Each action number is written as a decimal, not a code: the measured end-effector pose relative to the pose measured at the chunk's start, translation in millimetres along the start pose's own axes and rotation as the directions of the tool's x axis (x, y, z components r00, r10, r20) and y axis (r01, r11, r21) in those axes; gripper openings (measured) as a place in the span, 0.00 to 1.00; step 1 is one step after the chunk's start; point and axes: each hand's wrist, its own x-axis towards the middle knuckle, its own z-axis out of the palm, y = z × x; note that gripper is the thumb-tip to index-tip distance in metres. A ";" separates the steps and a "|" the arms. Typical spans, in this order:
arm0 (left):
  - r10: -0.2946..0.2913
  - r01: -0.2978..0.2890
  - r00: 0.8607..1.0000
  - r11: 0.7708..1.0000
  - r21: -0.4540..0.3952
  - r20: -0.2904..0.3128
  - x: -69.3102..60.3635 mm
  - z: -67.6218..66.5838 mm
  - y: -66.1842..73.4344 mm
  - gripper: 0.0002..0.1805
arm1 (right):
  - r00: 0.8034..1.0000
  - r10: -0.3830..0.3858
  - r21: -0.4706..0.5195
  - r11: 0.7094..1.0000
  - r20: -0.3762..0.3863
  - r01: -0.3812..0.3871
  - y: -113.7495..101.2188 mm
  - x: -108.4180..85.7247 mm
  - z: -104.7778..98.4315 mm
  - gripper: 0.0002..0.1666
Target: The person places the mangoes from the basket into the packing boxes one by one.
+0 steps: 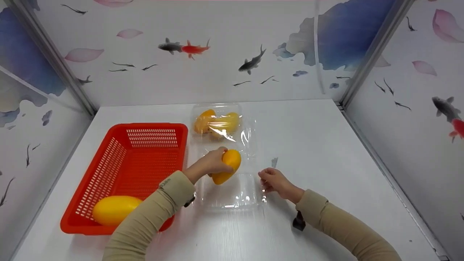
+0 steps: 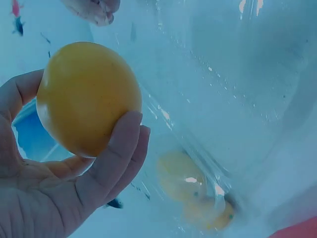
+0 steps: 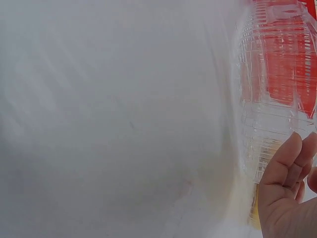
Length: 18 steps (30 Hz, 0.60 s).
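Note:
My left hand (image 1: 214, 162) grips a yellow-orange mango (image 1: 231, 164) above a clear plastic container (image 1: 232, 192). In the left wrist view, the fingers and thumb of that hand (image 2: 94, 163) curve round the mango (image 2: 89, 94). Several more mangoes (image 1: 229, 123) show through clear plastic at the back. Beside the container's right edge is my right hand (image 1: 277, 182), its fingers loosely bent. The right wrist view has this hand (image 3: 290, 183) close to the clear plastic (image 3: 267, 114), holding nothing visible; whether it touches the plastic I cannot tell.
A red basket (image 1: 183, 152) stands left of the container, with a large yellow fruit (image 1: 115, 210) at its near end, partly behind my left sleeve. A small clear scrap (image 1: 274, 162) lies beyond my right hand. Patterned panels (image 1: 217, 79) border the white table (image 1: 319, 145).

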 end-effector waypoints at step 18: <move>0.026 -0.032 0.997 0.996 0.078 0.076 17.8 58.9 7.2 0.37 | 0.999 0.022 0.019 1.000 0.024 -0.022 -0.9 0.2 0.6 0.16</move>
